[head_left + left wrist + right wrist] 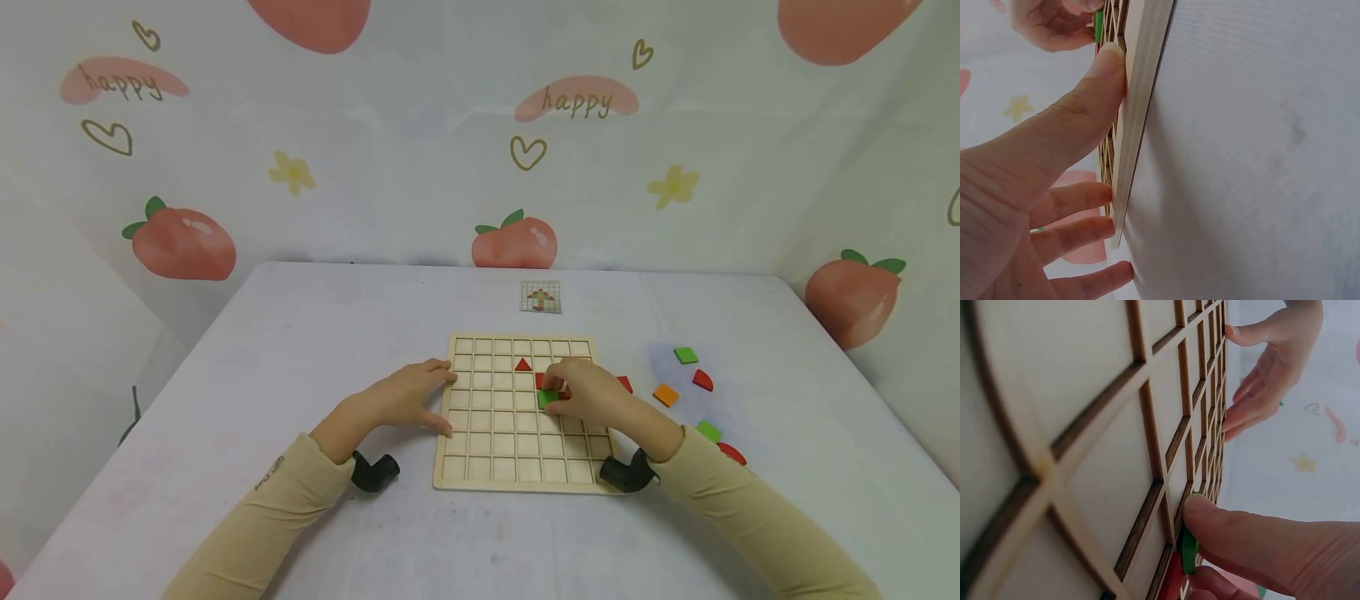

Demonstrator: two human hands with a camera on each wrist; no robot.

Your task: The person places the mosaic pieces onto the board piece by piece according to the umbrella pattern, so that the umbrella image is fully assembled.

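Thumb and fingers of the right hand (588,392) are pinching a green tile (548,400) over the right half of a wooden grid board (525,488); whether the tile is sitting fully down in a cell, I cannot tell. It is lying at the fingertips, on the left side of that hand, and is looking squarish, so it is showing no clear long axis. A red piece (540,381) is peeping out just beyond it, partly covered by the fingers, and a red triangle (522,364) is lying on the board farther off and to the left.

The left hand (401,396) is spreading along the board's left edge, thumb resting against the rim, grasping no tile. The right hand is the nearer one to the loose pieces beyond the board's right side: an orange square (665,395), a red quarter-round (702,380) and a slanted green piece (686,355) among them.

Under everything, a pale cloth (225,467) is covering the table. A small pattern card (541,297) is lying on it past the board's far edge, and behind, a white backdrop (420,125) is hanging, printed with peaches, hearts and flowers.
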